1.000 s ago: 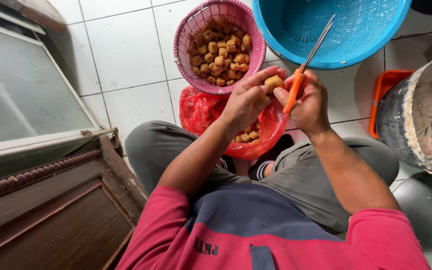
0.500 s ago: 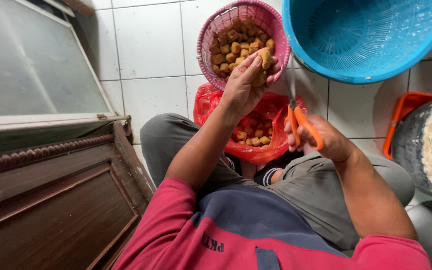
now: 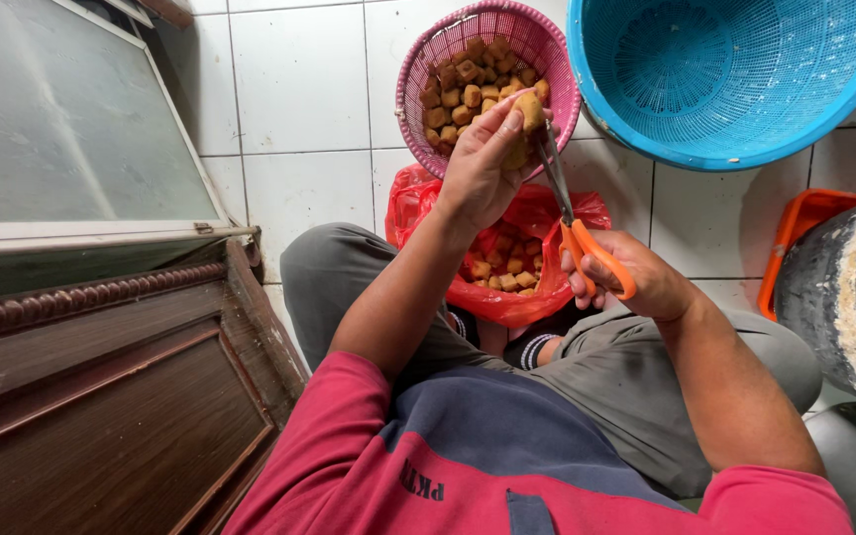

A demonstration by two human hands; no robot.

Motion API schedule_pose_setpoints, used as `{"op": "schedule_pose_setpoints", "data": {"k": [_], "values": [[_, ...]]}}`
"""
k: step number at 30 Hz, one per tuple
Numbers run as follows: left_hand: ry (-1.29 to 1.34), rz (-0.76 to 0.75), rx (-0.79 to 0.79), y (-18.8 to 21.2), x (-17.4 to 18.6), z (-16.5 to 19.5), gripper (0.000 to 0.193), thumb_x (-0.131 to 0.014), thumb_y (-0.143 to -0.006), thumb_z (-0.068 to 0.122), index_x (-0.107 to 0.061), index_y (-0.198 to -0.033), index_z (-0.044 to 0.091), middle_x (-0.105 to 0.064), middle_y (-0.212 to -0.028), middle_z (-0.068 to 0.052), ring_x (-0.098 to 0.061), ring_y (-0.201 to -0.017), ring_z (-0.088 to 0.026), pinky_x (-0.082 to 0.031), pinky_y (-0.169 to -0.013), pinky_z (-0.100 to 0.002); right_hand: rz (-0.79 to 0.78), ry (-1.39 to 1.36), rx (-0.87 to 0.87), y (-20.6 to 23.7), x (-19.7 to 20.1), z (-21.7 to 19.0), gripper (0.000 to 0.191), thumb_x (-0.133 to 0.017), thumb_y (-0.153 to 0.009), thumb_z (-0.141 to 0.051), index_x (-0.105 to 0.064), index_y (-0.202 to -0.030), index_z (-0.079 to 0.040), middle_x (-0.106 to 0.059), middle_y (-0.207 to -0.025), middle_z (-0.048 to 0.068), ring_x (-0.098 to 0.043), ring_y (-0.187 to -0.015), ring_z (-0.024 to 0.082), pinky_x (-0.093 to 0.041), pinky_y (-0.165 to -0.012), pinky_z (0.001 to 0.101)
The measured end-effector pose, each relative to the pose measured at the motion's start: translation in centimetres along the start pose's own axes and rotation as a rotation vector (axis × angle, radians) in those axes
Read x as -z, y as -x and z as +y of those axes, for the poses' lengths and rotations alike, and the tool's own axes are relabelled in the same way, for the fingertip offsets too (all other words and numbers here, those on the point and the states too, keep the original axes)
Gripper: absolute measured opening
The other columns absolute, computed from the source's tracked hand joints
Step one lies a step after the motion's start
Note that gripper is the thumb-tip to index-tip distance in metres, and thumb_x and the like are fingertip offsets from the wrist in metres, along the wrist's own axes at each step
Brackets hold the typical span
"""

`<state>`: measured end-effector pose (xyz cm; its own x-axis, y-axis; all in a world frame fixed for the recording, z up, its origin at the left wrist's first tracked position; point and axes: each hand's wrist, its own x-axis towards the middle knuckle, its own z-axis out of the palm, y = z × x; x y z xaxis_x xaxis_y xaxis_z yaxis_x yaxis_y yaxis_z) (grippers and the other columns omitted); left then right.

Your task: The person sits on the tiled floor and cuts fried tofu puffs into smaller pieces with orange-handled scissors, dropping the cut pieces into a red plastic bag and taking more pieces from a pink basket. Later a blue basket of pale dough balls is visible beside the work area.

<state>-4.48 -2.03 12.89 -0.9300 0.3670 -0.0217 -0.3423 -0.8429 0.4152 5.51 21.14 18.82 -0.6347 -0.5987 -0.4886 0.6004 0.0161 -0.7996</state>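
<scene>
Head view looks down on a person seated on a white tiled floor (image 3: 299,79), legs folded around a red plastic bag (image 3: 537,297) of brown fried cubes. The left hand (image 3: 478,168) is raised over the near rim of a pink basket (image 3: 418,69), fingers closed together on one brown cube (image 3: 529,111) pinched at the fingertips; holding it high and out in front seems meant to keep it clear of the bag and directly above the basket, where other cubes already lie. The right hand (image 3: 636,282) sits lower and to the right, its fingers clamped through the orange loops of a pair of scissors (image 3: 572,213). The blades rise up and left from that hand, their tips meeting the held cube just below the left fingertips, so the cube lies at the far end of the scissors, well apart from the right hand itself. Whether the blades are parted or shut cannot be told. A blue basket (image 3: 745,149) stands far right, an orange tray (image 3: 795,233) beside a grey drum (image 3: 844,297), and a dark wooden cabinet (image 3: 101,396) fills the near left.
</scene>
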Motion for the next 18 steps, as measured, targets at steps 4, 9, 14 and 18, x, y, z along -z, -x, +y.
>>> {"op": "schedule_pose_setpoints", "data": {"k": [4,9,14,18], "values": [[-0.504,-0.096,-0.075,1.2,-0.6,-1.0,0.032,-0.060,-0.114,0.008,-0.058,-0.143,-0.006,-0.064,-0.122,-0.007,-0.064,-0.109,-0.013,-0.057,-0.101,-0.033,0.010,0.006,0.058,-0.1,0.7,-0.2,0.048,-0.068,-0.091,-0.050,-0.062,-0.108,-0.005,-0.066,-0.079,0.000,-0.065,-0.068,0.010,-0.049,-0.055,0.0216],[-0.399,-0.029,0.067,0.8,-1.4,-1.1,0.037,-0.058,-0.107,0.006,-0.056,-0.143,-0.004,-0.070,-0.120,-0.007,-0.067,-0.109,-0.015,-0.060,-0.093,-0.032,0.147,0.066,0.011,-0.8,1.0,-0.1,0.032,-0.070,-0.095,-0.034,-0.063,-0.105,-0.004,-0.064,-0.075,0.002,-0.064,-0.063,0.012,-0.050,-0.054,0.0246],[-0.999,0.438,-0.064,-1.7,1.2,0.9,0.044,-0.056,-0.103,0.010,-0.047,-0.146,0.005,-0.065,-0.110,-0.008,-0.071,-0.092,-0.019,-0.060,-0.071,-0.033,0.323,0.056,0.182,-1.6,0.6,-0.2,0.027,-0.067,-0.101,-0.030,-0.062,-0.107,-0.004,-0.065,-0.080,0.001,-0.064,-0.067,0.010,-0.049,-0.056,0.0234],[-0.320,0.242,-0.092,-2.8,4.4,1.6,0.041,-0.051,-0.113,0.015,-0.041,-0.151,0.002,-0.056,-0.130,-0.017,-0.062,-0.102,-0.022,-0.058,-0.082,-0.034,0.204,0.011,0.132,-1.3,0.9,-0.4,0.032,-0.068,-0.097,-0.035,-0.061,-0.107,-0.005,-0.066,-0.079,0.002,-0.065,-0.067,0.010,-0.050,-0.056,0.0232]]}}
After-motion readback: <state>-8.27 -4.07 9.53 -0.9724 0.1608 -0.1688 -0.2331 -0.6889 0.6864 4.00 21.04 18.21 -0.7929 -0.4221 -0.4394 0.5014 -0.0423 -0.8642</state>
